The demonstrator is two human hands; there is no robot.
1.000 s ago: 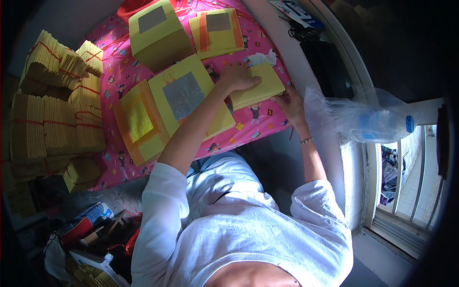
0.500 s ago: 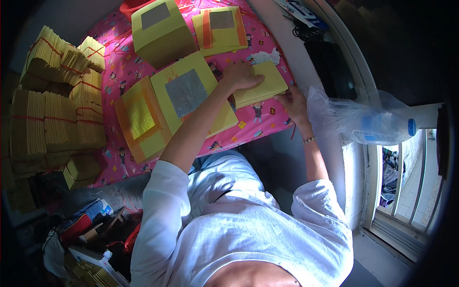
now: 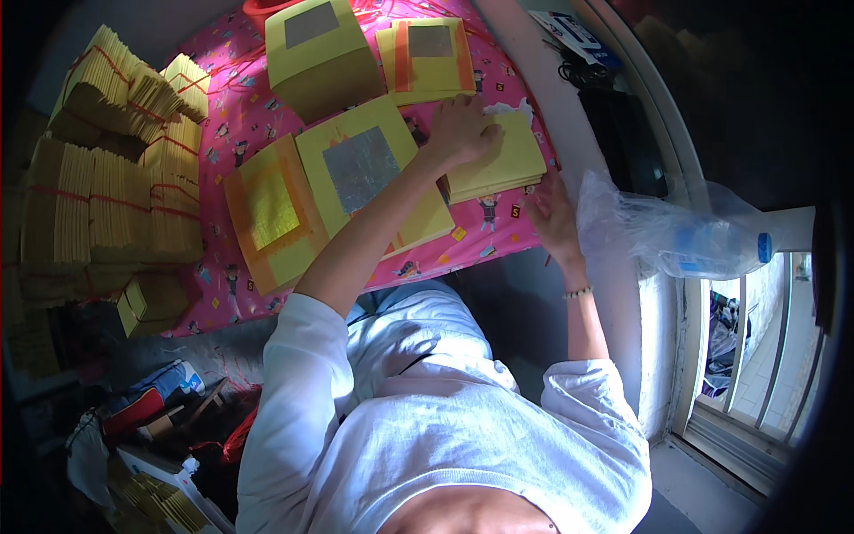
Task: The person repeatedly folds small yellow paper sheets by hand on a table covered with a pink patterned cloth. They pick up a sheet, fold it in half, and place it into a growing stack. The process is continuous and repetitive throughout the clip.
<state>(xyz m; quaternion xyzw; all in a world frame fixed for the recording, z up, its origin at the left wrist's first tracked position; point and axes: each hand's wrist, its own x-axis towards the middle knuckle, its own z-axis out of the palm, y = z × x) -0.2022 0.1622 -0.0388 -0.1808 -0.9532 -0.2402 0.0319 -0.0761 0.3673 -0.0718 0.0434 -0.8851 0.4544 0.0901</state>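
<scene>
A small stack of yellow paper sheets (image 3: 507,160) lies near the right edge of a table with a pink printed cover (image 3: 480,236). My left hand (image 3: 461,135) is at the stack's left side, fingers apart and thumb over the top sheet. Beside its near right corner, my right hand (image 3: 556,221) is open with fingers stretched upward; whether the fingertips touch the paper I cannot tell. Under my left forearm is a larger yellow pile with a silver square (image 3: 360,169). Left of it lies a yellow sheet with a gold square and orange border (image 3: 274,214).
A tall yellow pile (image 3: 325,67) and a lower orange-striped one (image 3: 427,67) stand at the back. Bundles tied with red string (image 3: 111,200) crowd the left. At right, a clear plastic bag (image 3: 623,214) and a bottle with a blue cap (image 3: 712,249) rest by the barred window.
My left hand has shifted upward in the view, its fingers now bent more. My right hand has drawn slightly down from the stack's corner. The whole view has turned a little.
</scene>
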